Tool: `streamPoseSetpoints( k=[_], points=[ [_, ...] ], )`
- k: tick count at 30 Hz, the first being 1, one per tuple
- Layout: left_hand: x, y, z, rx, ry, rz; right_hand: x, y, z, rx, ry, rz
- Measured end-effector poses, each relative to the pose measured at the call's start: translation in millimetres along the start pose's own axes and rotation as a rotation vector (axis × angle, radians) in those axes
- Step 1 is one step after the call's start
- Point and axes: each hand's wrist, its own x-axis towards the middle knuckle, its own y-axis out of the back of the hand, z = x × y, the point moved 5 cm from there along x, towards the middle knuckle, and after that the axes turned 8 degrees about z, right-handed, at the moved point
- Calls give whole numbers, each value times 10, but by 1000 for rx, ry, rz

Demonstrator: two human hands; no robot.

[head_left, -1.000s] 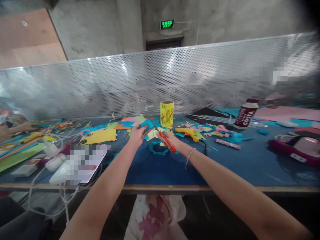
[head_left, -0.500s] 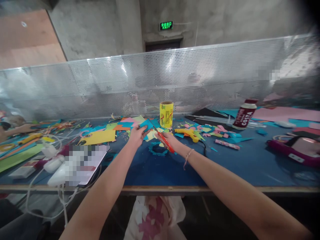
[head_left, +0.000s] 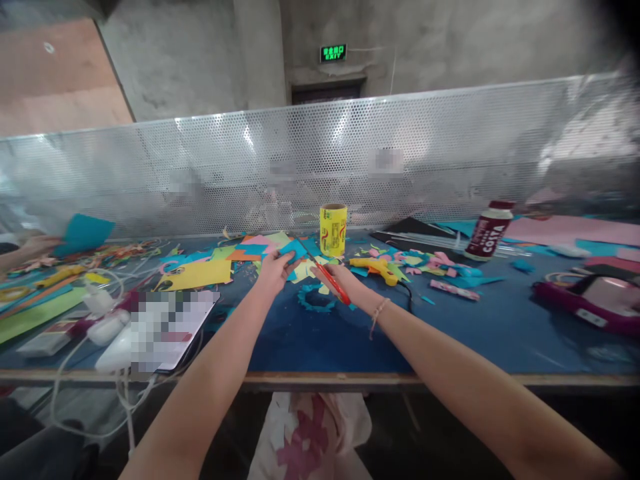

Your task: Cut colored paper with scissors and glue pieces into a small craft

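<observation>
Between the fingers of my left hand point(head_left: 276, 270) is a small piece of blue paper point(head_left: 294, 250), held up above the table. My right hand point(head_left: 341, 281) is closed around a pair of red-handled scissors point(head_left: 334, 283), whose blades point up and left toward that paper. Whether the blades touch the paper I cannot tell. Beneath my hands a ring of blue paper with a jagged edge point(head_left: 311, 305) lies on the blue tabletop point(head_left: 300, 347). Just behind them stands a yellow cardboard tube point(head_left: 333, 230).
A yellow glue gun point(head_left: 377, 268) lies right of my hands, near paper scraps point(head_left: 425, 260) and a dark red bottle point(head_left: 490, 230). Left are a tablet point(head_left: 185, 333), white cables point(head_left: 63, 393) and yellow paper point(head_left: 200, 275). A perforated metal screen point(head_left: 225, 173) runs behind. Another person's hand point(head_left: 35, 248) is far left.
The other person at far left has raised a sheet of blue paper off the table. My own hands, the scissors and my paper stay nearly in place.
</observation>
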Motion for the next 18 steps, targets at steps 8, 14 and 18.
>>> streamPoseSetpoints(
  k=[8,14,18],
  points=[
    [-48,-38,-27,28,10,-56,2,-87,111,185,-89,-80],
    [-56,-61,-35,42,19,-98,33,-121,158,176,-86,-69],
    [-45,-53,-41,45,27,-86,63,-61,137,81,-47,2]
  ],
)
